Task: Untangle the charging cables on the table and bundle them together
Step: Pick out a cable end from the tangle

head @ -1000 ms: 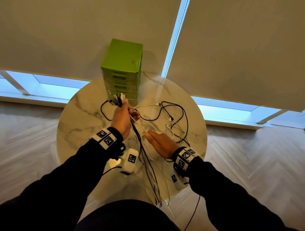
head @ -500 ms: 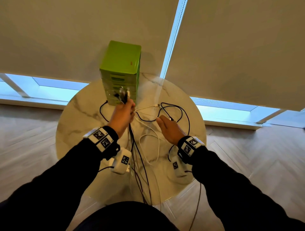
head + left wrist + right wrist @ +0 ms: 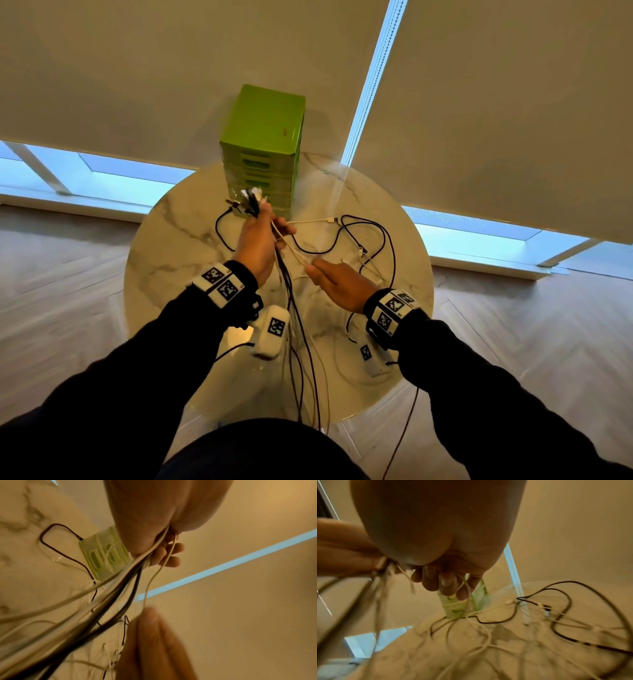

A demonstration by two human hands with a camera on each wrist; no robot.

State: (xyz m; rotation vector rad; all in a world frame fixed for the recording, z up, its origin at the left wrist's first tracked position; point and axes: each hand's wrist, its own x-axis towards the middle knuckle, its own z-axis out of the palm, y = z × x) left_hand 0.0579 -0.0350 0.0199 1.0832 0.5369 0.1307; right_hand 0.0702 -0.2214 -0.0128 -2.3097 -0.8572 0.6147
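My left hand (image 3: 258, 240) is raised over the round marble table (image 3: 171, 260) and grips a bundle of black and white charging cables (image 3: 298, 337). The plug ends (image 3: 250, 202) stick up above the fist, and the strands hang down past the table's near edge. The left wrist view shows the bundle (image 3: 102, 608) running out under the palm. My right hand (image 3: 342, 282) sits just right of the bundle and pinches a thin white cable (image 3: 291, 248) that runs up to the left fist. In the right wrist view, its curled fingers (image 3: 435, 582) hold that cable (image 3: 467, 596).
A green drawer unit (image 3: 263, 147) stands at the table's far edge, right behind my left hand. Loose black cable (image 3: 380, 236) and white cable (image 3: 315, 221) loops lie on the right half of the table. Window blinds hang behind the table.
My right hand reached out toward the loose cables, then drew back toward the bundle with a white cable. The left hand stayed raised with the bundle.
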